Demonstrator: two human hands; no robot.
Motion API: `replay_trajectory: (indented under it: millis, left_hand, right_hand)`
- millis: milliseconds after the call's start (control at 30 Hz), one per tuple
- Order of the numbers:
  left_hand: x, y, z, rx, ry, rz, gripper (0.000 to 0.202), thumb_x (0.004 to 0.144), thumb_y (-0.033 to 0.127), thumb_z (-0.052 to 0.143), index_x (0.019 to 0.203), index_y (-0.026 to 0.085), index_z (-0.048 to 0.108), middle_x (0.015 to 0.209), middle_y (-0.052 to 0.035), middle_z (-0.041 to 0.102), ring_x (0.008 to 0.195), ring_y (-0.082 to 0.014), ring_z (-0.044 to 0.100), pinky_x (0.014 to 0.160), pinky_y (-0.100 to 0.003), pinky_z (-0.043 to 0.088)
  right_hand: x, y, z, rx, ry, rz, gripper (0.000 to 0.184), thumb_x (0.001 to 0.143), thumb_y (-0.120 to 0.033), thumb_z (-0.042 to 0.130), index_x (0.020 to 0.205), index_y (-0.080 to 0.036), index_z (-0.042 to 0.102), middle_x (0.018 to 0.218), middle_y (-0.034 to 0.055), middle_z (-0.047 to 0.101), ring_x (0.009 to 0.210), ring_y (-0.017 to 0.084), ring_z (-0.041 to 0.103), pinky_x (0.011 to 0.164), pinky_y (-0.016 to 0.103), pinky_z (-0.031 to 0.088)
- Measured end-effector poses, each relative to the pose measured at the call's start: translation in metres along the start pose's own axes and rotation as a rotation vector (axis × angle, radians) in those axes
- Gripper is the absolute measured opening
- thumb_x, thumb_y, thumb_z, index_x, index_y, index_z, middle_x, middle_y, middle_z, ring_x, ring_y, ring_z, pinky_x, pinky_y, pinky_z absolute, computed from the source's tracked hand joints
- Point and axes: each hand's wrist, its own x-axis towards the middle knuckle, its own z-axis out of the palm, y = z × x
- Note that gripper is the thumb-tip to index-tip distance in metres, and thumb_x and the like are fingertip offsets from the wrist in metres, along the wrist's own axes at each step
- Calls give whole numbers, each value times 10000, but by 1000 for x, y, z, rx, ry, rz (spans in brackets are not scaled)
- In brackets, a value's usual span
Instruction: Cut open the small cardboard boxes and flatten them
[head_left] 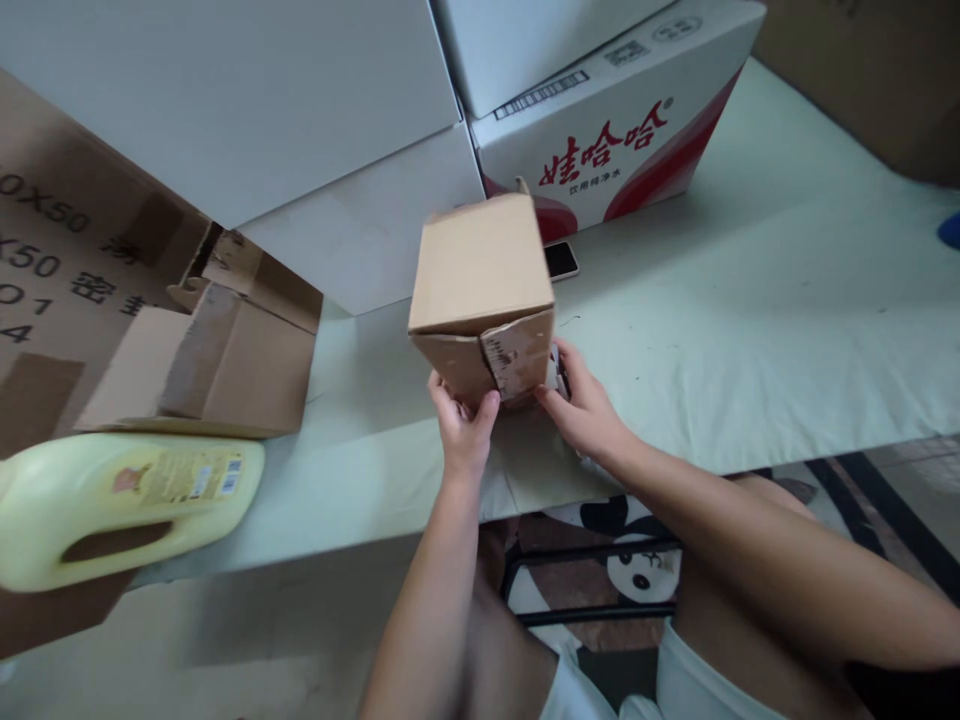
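A small brown cardboard box (pixel 481 262) is in front of me, tilted, with a torn, rough strip on its near side. My left hand (pixel 463 428) is closed on the box's lower left, thumb on the near face and fingers going underneath. At the lower right, my right hand (pixel 585 405) is closed with its fingers against the box's side. A small black-and-white patch (pixel 559 372) shows between the right hand and the box; I cannot make out what it is. The undersides of the box and some fingertips are hidden.
Behind stand large white cartons (pixel 360 130) and a red-and-white water carton (pixel 600 165). A phone (pixel 561 260) lies by that carton on the pale green tablecloth (pixel 757 330). At left are an open cardboard box (pixel 251 365) and a yellow jug (pixel 187 480).
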Motion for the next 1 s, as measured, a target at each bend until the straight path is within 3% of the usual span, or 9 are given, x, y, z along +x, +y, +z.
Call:
replay_trajectory:
  millis: [100, 400, 600, 700, 800, 900, 1000]
  left_hand:
    - [0, 0, 0, 28, 36, -20, 812, 696, 594, 757, 1294, 264, 319, 1262, -124, 565, 1130, -231, 602, 949, -370, 488]
    - [1, 3, -1, 104, 101, -18, 629, 732, 532, 742, 1163, 224, 403, 1115, -107, 628, 1001, -215, 654, 818, -337, 538]
    - [-5, -3, -2, 419, 226, 21, 543, 658, 423, 776, 1030, 210, 442, 924, -74, 638, 853, -239, 666, 743, -371, 540]
    - [-5, 0, -5, 439, 251, 97, 555, 667, 342, 734, 1102, 214, 414, 889, -51, 609, 780, -211, 649, 684, -339, 528]
    - [-2, 5, -8, 368, 263, 191, 707, 661, 293, 694, 1269, 205, 344, 1040, -99, 598, 841, -202, 650, 695, -318, 528]
    - [1, 7, -14, 317, 282, 235, 792, 659, 340, 678, 1348, 201, 313, 1169, -137, 549, 844, -189, 643, 677, -303, 525]
    - [5, 7, -21, 291, 316, 243, 772, 666, 371, 653, 1349, 190, 342, 1133, -121, 553, 764, -164, 629, 619, -283, 506]
  right_hand:
    - [0, -2, 0, -27, -31, 30, 496, 836, -319, 526, 1317, -269, 415, 1200, 78, 653, 600, 160, 652, 751, 435, 538]
    - [-1, -3, 0, -81, -49, 51, 495, 836, -321, 522, 1320, -255, 440, 1010, 48, 709, 634, 191, 670, 799, 450, 510]
    - [-2, -3, -1, -102, -62, 70, 540, 835, -322, 524, 1356, -236, 411, 852, 34, 707, 687, 229, 677, 754, 445, 510]
    - [-2, -3, -1, -113, -83, 38, 487, 845, -320, 506, 1321, -236, 440, 795, 20, 695, 691, 232, 674, 753, 439, 504]
    - [-3, -4, 1, -124, -88, 5, 446, 844, -311, 498, 1283, -245, 464, 866, 31, 703, 666, 218, 671, 731, 426, 499]
    - [-3, -5, 2, -111, -99, 10, 436, 838, -294, 495, 1271, -248, 468, 944, 41, 709, 651, 206, 680, 730, 419, 499]
    - [-2, -4, 1, -83, -106, 28, 431, 838, -278, 484, 1268, -247, 462, 1039, 53, 705, 640, 191, 690, 757, 423, 503]
